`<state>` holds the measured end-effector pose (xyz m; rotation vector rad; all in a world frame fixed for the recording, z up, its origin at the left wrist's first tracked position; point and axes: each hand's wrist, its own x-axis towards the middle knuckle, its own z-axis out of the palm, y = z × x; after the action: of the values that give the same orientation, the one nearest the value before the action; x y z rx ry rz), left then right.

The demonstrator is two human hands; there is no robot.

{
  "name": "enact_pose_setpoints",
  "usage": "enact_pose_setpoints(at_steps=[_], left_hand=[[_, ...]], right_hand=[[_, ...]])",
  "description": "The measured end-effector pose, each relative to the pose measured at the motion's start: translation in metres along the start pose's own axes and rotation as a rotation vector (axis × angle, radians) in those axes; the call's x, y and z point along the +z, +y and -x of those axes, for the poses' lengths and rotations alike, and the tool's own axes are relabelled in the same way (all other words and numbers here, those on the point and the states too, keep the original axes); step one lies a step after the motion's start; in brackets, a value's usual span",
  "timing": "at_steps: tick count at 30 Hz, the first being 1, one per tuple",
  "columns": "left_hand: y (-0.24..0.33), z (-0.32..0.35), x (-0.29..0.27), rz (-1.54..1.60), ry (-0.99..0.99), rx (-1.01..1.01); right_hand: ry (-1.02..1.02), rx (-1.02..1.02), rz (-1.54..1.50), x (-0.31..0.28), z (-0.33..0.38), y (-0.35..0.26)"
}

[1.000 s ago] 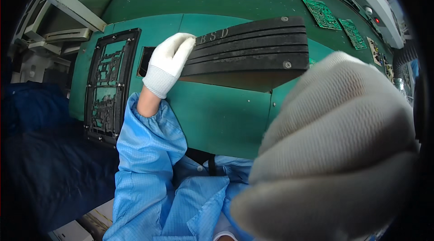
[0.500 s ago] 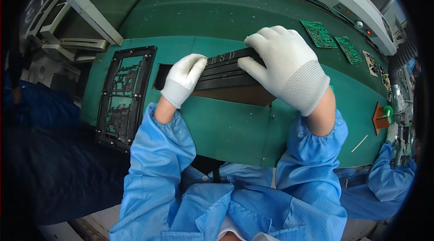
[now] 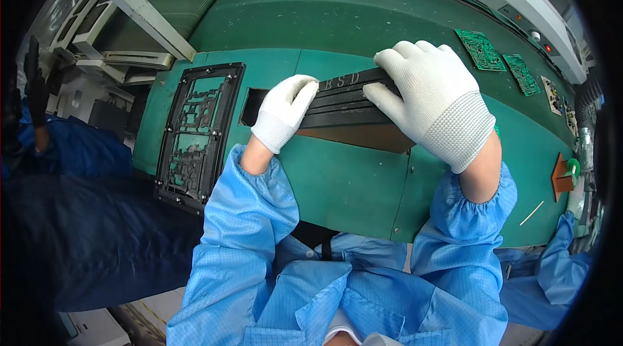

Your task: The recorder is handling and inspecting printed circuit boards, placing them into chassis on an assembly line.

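Both my hands wear white knitted gloves and hold a long black ridged block (image 3: 344, 99) between them, tilted up toward the right. Its upper face carries pale lettering. My left hand (image 3: 285, 109) pinches the left end, thumb and fingers together. Wrapped over the right end is my right hand (image 3: 431, 99), fingers on the far side and thumb on the near side; that end is hidden under the glove. Beneath the block a brown surface (image 3: 363, 136) shows, and a dark rectangular opening (image 3: 253, 107) in the green tabletop lies beside my left hand.
A black frame fixture (image 3: 200, 132) with cut-outs lies at the left. Green circuit boards (image 3: 480, 49) rest on the far belt at right. A brown stand with a green roll (image 3: 563, 177) and a thin stick (image 3: 531, 213) are on the right. Other people are on both sides.
The whole view has shifted, so everything appears farther right. My hands keep the same grip on the block. A dark-gloved hand of another person now shows raised at the far left.
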<state>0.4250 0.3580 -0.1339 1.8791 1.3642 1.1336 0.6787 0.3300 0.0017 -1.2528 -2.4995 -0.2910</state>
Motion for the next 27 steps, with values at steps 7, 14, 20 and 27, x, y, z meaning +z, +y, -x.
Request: enact_pose_setpoints(at_steps=[7,14,20,27], left_hand=[[-0.0049,-0.0006,0.0029,0.008,0.004,0.022],[-0.0019,-0.0018,0.0024,0.011,0.006,0.011],[-0.0036,-0.0030,0.0034,0.002,0.011,0.025],[-0.0021,-0.0025,-0.0014,-0.056,-0.015,0.045]], right_hand=[[-0.033,0.027,0.014,-0.0003,-0.0001,-0.0001],[-0.019,0.017,-0.001,0.0000,-0.0004,0.0017],[-0.012,0.022,0.003,0.0038,-0.0014,0.0024],[-0.003,0.006,0.001,0.0041,-0.0025,0.0027]])
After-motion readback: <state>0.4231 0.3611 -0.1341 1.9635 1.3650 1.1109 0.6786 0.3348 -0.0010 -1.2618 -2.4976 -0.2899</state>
